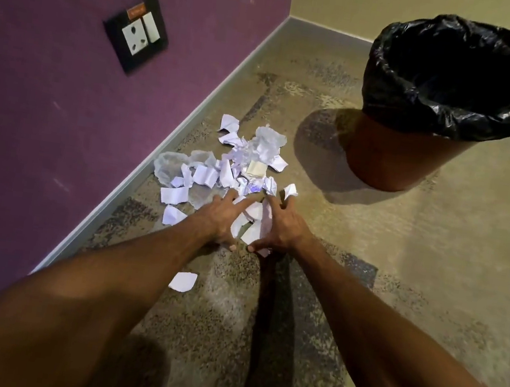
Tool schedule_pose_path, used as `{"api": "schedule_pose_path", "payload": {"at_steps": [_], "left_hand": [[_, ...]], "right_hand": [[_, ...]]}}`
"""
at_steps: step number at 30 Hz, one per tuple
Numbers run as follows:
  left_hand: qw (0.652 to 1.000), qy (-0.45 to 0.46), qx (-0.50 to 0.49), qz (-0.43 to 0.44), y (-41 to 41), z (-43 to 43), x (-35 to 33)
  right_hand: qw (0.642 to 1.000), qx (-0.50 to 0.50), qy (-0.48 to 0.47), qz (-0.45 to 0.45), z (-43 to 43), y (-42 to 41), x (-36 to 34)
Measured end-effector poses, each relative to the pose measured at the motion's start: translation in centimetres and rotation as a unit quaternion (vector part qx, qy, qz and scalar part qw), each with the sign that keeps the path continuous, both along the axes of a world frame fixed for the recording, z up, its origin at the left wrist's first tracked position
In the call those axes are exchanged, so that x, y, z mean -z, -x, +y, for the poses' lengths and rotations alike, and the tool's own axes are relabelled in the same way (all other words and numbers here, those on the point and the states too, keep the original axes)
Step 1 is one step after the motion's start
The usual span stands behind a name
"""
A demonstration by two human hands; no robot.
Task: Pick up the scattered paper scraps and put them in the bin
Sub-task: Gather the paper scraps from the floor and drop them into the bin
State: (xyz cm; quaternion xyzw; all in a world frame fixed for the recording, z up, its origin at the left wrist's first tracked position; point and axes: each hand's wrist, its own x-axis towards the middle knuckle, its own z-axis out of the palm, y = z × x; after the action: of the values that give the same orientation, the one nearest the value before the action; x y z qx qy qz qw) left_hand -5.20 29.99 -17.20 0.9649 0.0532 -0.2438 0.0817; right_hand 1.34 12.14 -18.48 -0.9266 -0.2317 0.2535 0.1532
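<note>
A heap of torn white paper scraps [231, 163] lies on the speckled floor beside the purple wall. My left hand [222, 218] and my right hand [278, 226] rest on the near edge of the heap, fingers spread, cupping a few scraps [251, 222] between them. One loose scrap [183, 281] lies apart, nearer to me, under my left forearm. The bin [383, 159], brown with a black liner [453, 77], stands upright at the far right, its mouth open.
The purple wall with a grey skirting [138, 177] runs along the left. A black socket plate [136, 31] is set in that wall. A yellow wall closes the far corner behind the bin. Bare floor lies between the heap and the bin.
</note>
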Motion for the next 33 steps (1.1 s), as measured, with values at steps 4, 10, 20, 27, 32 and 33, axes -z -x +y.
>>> {"api": "schedule_pose_path", "payload": {"at_steps": [4,10,20,27,32,33], "left_hand": [[0.997,0.063,-0.027,-0.032,-0.1,1.0,0.7],[0.988,0.115,-0.052,-0.089,1.6,0.4,0.1],[0.986,0.078,-0.096,-0.109,3.1,0.5,-4.0],[0.988,0.069,-0.046,-0.134,0.9,-2.1,-9.0],[0.982,0.069,0.044,-0.168,-3.6,-5.9,-15.3],[0.978,0.081,0.055,-0.181,-4.7,-6.8,-17.0]], "right_hand": [[1.000,0.004,-0.025,0.014,0.7,-0.1,-0.1],[0.996,-0.045,-0.078,-0.019,0.8,1.7,0.4],[0.995,-0.005,-0.101,-0.014,-2.7,1.1,-3.4],[0.983,0.051,-0.164,-0.061,-6.7,-0.1,-9.1],[0.965,0.105,-0.196,-0.139,-9.9,-2.6,-15.8],[0.959,0.117,-0.210,-0.153,-10.6,-3.3,-17.2]]}}
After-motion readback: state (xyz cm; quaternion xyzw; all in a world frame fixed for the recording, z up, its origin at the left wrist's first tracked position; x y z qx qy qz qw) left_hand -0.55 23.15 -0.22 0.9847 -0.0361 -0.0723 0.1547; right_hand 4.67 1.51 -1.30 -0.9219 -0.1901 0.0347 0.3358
